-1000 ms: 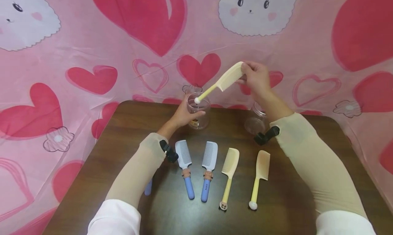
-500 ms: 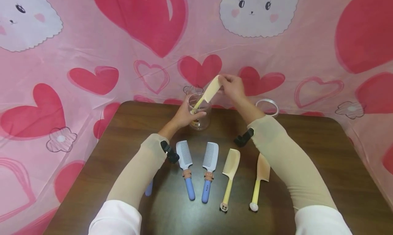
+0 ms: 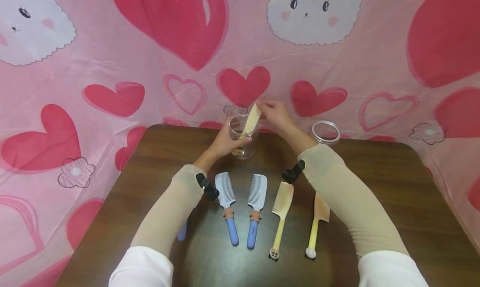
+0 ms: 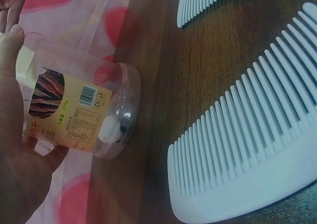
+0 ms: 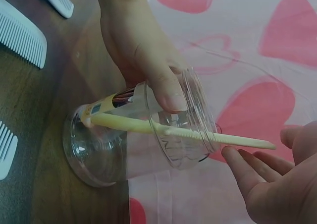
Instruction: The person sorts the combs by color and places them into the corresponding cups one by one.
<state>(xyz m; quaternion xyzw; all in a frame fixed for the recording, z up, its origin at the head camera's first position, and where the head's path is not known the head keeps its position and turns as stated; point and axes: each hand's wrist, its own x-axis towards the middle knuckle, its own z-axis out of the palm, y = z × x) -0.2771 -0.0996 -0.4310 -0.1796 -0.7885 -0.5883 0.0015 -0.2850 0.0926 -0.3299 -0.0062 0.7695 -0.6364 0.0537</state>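
Note:
My left hand [image 3: 224,142] grips a clear plastic jar [image 3: 247,153] with a printed label [image 4: 74,110], near the table's back edge. Inside the jar stands a pale yellow comb [image 3: 252,119], handle down and leaning; its toothed end sticks out above the rim. In the right wrist view the comb's handle [image 5: 124,123] reaches close to the jar's bottom. My right hand [image 3: 275,115] is beside the comb's top end. Its thumb and fingers are spread apart around that end, with gaps showing between them and the comb [image 5: 247,142].
Two blue combs [image 3: 225,191] [image 3: 257,193] and two yellow combs [image 3: 283,199] [image 3: 320,210] lie in a row on the brown table [image 3: 131,187]. A blue handle [image 3: 182,231] shows beside my left sleeve. Another clear jar [image 3: 325,141] stands behind my right forearm. A pink heart-patterned cloth [image 3: 168,37] hangs behind.
My right hand has moved left and down, lowering the yellow comb handle-first into the jar, and its fingers have come off the comb. My left hand has stayed on the jar.

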